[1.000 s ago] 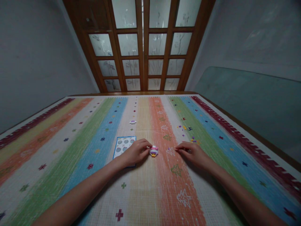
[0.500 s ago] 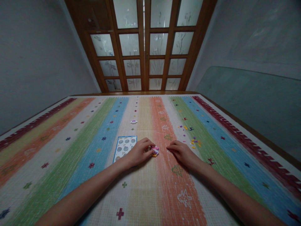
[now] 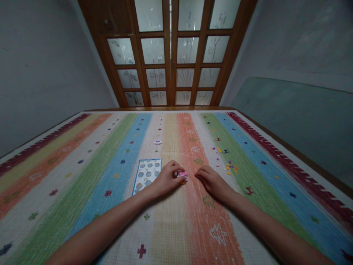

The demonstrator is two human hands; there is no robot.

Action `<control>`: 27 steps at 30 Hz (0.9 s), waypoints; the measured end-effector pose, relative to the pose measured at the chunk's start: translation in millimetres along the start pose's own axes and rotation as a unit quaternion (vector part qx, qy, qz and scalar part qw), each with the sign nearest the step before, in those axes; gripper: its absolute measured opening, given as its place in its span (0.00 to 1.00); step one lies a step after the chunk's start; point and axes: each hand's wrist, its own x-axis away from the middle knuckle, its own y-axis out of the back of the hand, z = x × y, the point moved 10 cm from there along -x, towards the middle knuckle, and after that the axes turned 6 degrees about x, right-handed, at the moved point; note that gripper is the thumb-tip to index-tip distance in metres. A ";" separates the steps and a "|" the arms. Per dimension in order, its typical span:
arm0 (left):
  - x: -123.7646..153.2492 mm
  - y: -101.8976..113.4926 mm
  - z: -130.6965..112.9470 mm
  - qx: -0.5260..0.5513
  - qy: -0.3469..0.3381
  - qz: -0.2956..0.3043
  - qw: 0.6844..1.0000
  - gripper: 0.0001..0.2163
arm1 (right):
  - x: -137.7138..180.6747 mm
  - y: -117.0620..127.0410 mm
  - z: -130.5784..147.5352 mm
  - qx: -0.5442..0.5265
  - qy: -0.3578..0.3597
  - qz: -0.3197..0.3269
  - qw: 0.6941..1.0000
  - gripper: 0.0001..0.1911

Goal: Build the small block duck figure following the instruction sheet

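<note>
My left hand (image 3: 166, 178) is closed around a small assembly of toy building blocks (image 3: 182, 176), with pink, white, purple and yellow parts showing past the fingertips. A short gap to the right, my right hand (image 3: 209, 179) rests low over the orange stripe with its fingers pinched together. Whatever those fingers hold, if anything, is too small to make out. Partly behind my left hand and forearm lies a printed sheet (image 3: 141, 173) with a blue edge and rows of grey round pictures.
Loose purple, yellow and pink blocks (image 3: 231, 166) are scattered beyond my right hand. Farther off sits a small white and purple piece (image 3: 158, 142). A striped cloth (image 3: 171, 235) covers the table. Wooden glazed doors (image 3: 173, 66) stand behind it.
My left thumb has shifted over the block assembly, which has turned slightly and shows more pink. My right hand stays pinched in nearly the same place.
</note>
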 end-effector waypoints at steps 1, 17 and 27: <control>-0.1 -0.5 1.0 0.002 0.003 0.000 1.000 0.05 | 0.4 0.4 -0.8 -0.001 0.001 -0.005 1.000 0.12; -1.9 -7.3 -3.4 0.019 -0.012 -0.007 1.000 0.03 | 2.6 7.2 -7.0 -0.035 -0.016 -0.030 0.999 0.10; 1.9 -4.2 -2.9 0.017 -0.010 -0.019 1.000 0.03 | -10.0 5.3 -19.8 -0.116 -0.157 -0.020 0.981 0.06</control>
